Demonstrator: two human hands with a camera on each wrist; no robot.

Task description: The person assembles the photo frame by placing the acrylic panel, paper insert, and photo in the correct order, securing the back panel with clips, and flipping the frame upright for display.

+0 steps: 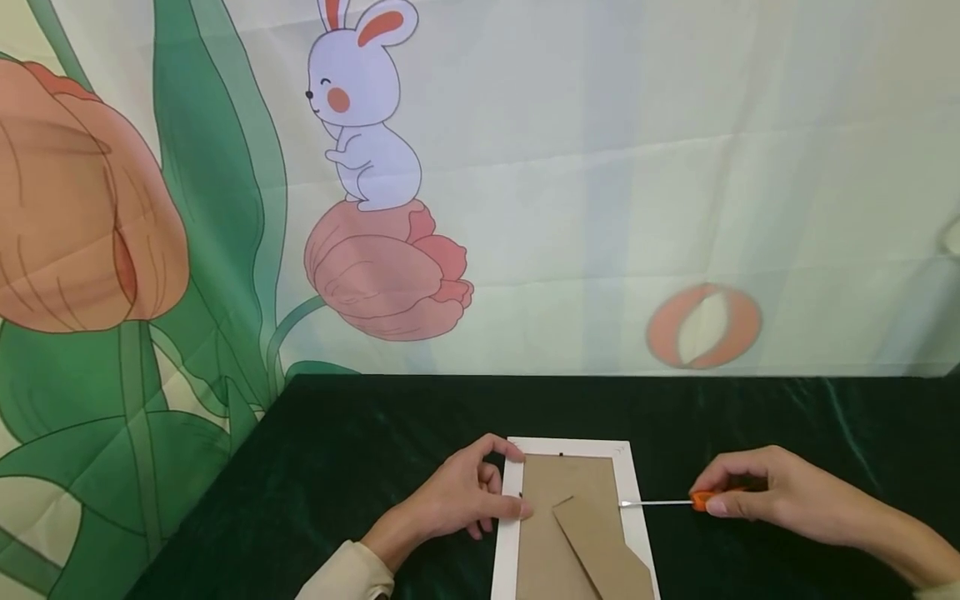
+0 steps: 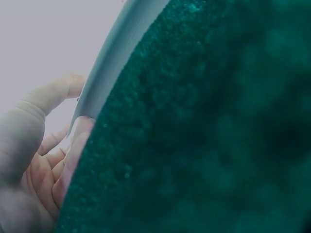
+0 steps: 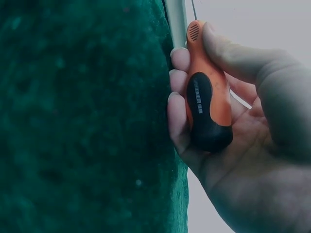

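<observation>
On the dark green tabletop (image 1: 345, 458) lies a white picture frame (image 1: 627, 479), back side up. At the frame's left side, the left hand (image 1: 459, 492) pinches its edge, thumb on top. To the frame's right, the right hand (image 1: 783, 500) curls round a screwdriver (image 1: 660, 502), whose tip reaches the frame's inner edge. The frame looks light and stiff; its brown back board (image 1: 540, 479) looks thin and might bend. Best hold the white sides, not the floppy-looking stand (image 1: 607, 550). The screwdriver's fat handle (image 3: 221, 97) looks easy to grip.

Beyond a dark green cloth (image 1: 337, 450), a pale backdrop (image 1: 525, 167) with a cartoon rabbit (image 1: 363, 117) atop a pink tulip (image 1: 378, 283).
</observation>
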